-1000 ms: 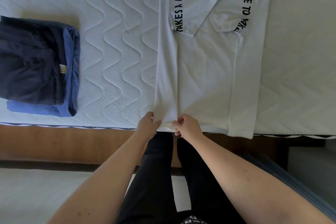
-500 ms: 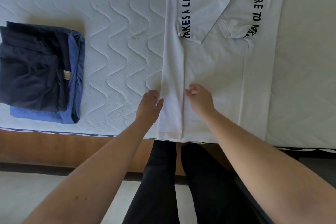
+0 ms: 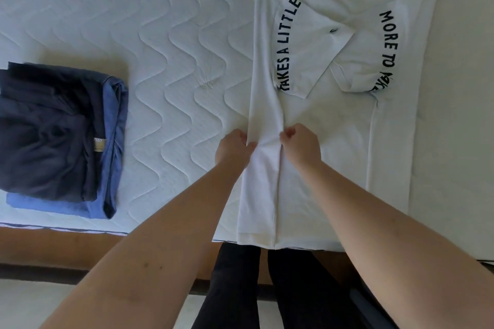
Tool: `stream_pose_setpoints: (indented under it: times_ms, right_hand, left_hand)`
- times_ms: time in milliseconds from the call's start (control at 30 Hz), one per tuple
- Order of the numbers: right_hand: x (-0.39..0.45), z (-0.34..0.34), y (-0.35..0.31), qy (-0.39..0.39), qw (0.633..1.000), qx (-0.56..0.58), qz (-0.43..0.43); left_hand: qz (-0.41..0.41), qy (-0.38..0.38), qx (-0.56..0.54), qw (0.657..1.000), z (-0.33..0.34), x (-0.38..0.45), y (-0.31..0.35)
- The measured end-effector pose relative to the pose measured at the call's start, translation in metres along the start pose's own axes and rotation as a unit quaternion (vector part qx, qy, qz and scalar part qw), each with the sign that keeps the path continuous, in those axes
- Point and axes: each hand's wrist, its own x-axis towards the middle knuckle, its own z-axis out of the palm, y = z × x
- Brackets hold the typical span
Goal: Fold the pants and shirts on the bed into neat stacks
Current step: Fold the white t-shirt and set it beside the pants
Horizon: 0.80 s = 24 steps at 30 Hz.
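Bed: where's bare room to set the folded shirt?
Widest free patch: quilted mattress between the dark stack and the shirt. Another bare strip lies right of the shirt. It is crowded at the shirt's left fold, where left hand and right hand pinch it.

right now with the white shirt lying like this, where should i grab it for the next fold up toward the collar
Probably the bottom hem of the white shirt, at its two corners, coming from the near bed edge. Both sides and sleeves are already folded in, making a long narrow strip with its hem lying along that edge. The left hand and right hand now pinch the left folded flap at mid-length, too high to lift the hem.
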Motion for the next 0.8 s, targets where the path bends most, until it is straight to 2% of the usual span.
stream_pose_setpoints:
  times_ms: [100,200,267,367,400,467,500,600,667,800]
  right_hand:
    - [0.003,-0.006,-0.005,-0.016,0.998,0.052,0.019]
    - [0.027,-0.019,-0.017,0.012,0.977,0.197,0.083]
    - [0.049,-0.029,-0.027,0.037,0.945,0.293,0.143]
    - [0.078,-0.032,-0.039,0.044,0.883,0.407,0.230]
    - [0.084,-0.033,-0.042,0.041,0.886,0.398,0.234]
    - [0.092,-0.036,-0.045,0.032,0.935,0.301,0.186]
    - [0.094,-0.039,-0.046,0.053,0.952,0.260,0.153]
    - [0.097,-0.055,-0.047,0.125,0.956,0.252,0.082]
    - [0.096,-0.065,-0.045,0.129,0.966,0.217,0.054]
    - [0.099,-0.070,-0.030,0.118,0.966,0.217,0.075]
  left_hand:
    - [0.000,-0.018,-0.001,1.000,-0.005,-0.003,0.003]
    - [0.018,0.005,-0.005,1.000,-0.015,0.001,0.013]
    - [0.069,0.039,0.008,0.997,-0.023,0.011,0.023]
    - [0.215,0.056,0.101,0.970,-0.036,0.035,0.040]
    - [0.257,0.057,0.141,0.954,-0.039,0.042,0.045]
    - [0.298,0.054,0.195,0.933,-0.041,0.050,0.055]
    - [0.308,0.050,0.212,0.926,-0.041,0.053,0.059]
    - [0.321,0.039,0.254,0.911,-0.037,0.055,0.068]
    - [0.325,0.032,0.286,0.901,-0.035,0.057,0.073]
    - [0.330,0.028,0.316,0.889,-0.031,0.062,0.078]
